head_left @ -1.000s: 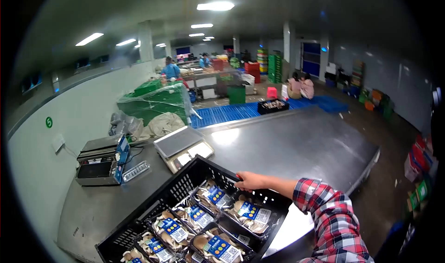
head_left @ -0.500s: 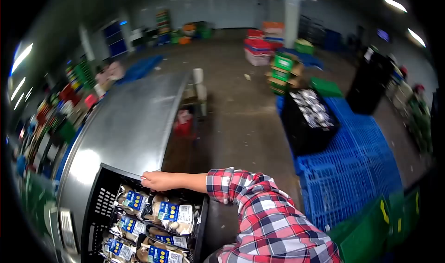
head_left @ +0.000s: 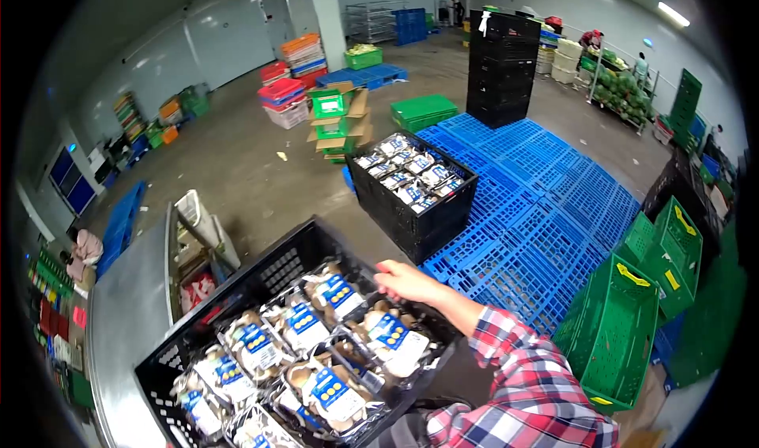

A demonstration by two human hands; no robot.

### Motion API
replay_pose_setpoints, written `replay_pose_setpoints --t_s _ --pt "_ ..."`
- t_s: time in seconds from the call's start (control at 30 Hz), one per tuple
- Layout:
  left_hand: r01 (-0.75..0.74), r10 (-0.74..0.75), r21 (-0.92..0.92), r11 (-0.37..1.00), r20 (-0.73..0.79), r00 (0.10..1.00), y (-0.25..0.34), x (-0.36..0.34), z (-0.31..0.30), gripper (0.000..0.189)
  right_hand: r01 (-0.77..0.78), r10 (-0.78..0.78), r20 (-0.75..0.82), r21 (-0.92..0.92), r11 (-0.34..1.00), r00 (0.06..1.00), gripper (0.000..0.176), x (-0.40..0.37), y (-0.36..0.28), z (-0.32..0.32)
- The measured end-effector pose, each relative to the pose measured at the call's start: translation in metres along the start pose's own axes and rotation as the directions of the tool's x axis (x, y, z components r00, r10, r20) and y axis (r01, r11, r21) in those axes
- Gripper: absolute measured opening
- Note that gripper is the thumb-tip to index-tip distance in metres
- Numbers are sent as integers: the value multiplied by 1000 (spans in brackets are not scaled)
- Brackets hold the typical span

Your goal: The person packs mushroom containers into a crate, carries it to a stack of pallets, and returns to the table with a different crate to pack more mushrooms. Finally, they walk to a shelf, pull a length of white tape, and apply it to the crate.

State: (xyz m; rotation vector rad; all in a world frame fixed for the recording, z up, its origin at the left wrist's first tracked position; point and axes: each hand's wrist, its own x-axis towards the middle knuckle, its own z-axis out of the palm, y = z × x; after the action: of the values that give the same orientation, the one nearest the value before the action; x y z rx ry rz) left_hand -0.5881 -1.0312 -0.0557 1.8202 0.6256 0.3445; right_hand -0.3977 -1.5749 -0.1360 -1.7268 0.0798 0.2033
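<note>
My right hand (head_left: 407, 280) grips the rim of a black plastic crate (head_left: 273, 268), its fingers curled over the side nearest the blue pallets. Inside the crate lie several clear-wrapped packs of mushrooms (head_left: 328, 393) with blue and white labels. The crate is tilted in view and held beside the end of a steel table (head_left: 126, 298). Its near left part runs out of the frame. My left hand is out of view.
On blue pallets (head_left: 545, 211) ahead stands another black crate (head_left: 431, 231) filled with similar packs. Behind it rise stacked black crates (head_left: 500, 77) and a green crate stack (head_left: 423, 110). Open green crates (head_left: 613, 345) stand at right. Cardboard-and-green boxes (head_left: 332, 120) sit on the floor.
My view has swung right toward the pallets. My right hand and the crate have moved right with it, off the steel table's top.
</note>
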Motion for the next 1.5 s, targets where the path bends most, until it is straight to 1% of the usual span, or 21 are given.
replay_pose_setpoints --t_s 0.1,0.13,0.17,0.2,0.23,0.27,0.3,0.33,0.37,0.47,0.53,0.67,0.77,1.0,1.17,1.27,1.3,1.33,1.4,1.47,1.5 --pt "-82 95 -68 994 225 970 21 117 112 33 -20 59 -204 186 982 977 33 9 38 -77" --pt "-89 115 -98 991 308 944 18 186 185 30 -24 72 -247 194 981 966 30 81 61 -124" --pt "-84 138 -133 988 476 869 46 221 227 28 -31 95 -303 210 977 948 33 87 55 -138" --pt "-132 170 -152 980 283 944 62 235 278 17 -43 124 -361 224 974 924 36 90 50 -153" --pt "-173 230 -170 970 408 884 90 253 314 19 -38 127 -405 219 975 905 35 92 47 -166" --pt "-128 133 -48 991 553 822 118 273 347 27 -32 128 -449 215 976 885 33 95 49 -179" --pt "-190 220 -112 975 476 851 140 280 399 17 -18 147 -513 249 968 846 31 95 50 -191" --pt "-251 244 -72 965 589 771 153 305 433 18 -9 178 -568 288 958 803 30 91 52 -199" --pt "-149 137 -36 988 643 753 168 313 456 20 -24 229 -633 316 949 740 28 66 41 -184" --pt "-186 141 -48 981 837 528 211 359 589 28 -10 357 -768 416 909 532 20 72 32 -203" --pt "-226 95 15 974 879 468 244 362 677 32 2 363 -806 411 911 468 15 78 43 -216" --pt "-396 127 2 918 945 300 264 368 816 34 113 445 -866 478 871 227 10 81 65 -200" --pt "-347 87 -2 938 970 228 284 366 928 29 161 511 -849 528 834 137 10 118 98 -236" --pt "-491 -83 127 862 990 110 279 362 1084 25 253 682 -732 657 710 -14 25 155 107 -266" --pt "-481 -47 43 876 999 4 280 364 1166 27 368 669 -735 595 714 -110 27 187 90 -276" --pt "-398 -11 -7 917 999 -43 309 378 1249 26 397 662 -732 566 722 -161 24 242 79 -317" --pt "-373 -16 -4 928 999 -50 302 366 1238 25 407 644 -751 547 731 -147 22 224 80 -306" --pt "-415 -31 5 910 998 -56 302 367 1257 24 355 632 -760 556 752 -149 20 236 84 -317" --pt "-420 -96 49 906 991 -90 281 370 1287 24 270 631 -774 598 755 -50 20 240 123 -331" --pt "-374 -135 109 921 990 -42 254 383 1308 23 151 697 -711 682 716 -92 18 264 159 -340" --pt "-315 -107 68 947 988 -109 245 387 1313 26 137 685 -719 672 728 -114 18 260 177 -343"
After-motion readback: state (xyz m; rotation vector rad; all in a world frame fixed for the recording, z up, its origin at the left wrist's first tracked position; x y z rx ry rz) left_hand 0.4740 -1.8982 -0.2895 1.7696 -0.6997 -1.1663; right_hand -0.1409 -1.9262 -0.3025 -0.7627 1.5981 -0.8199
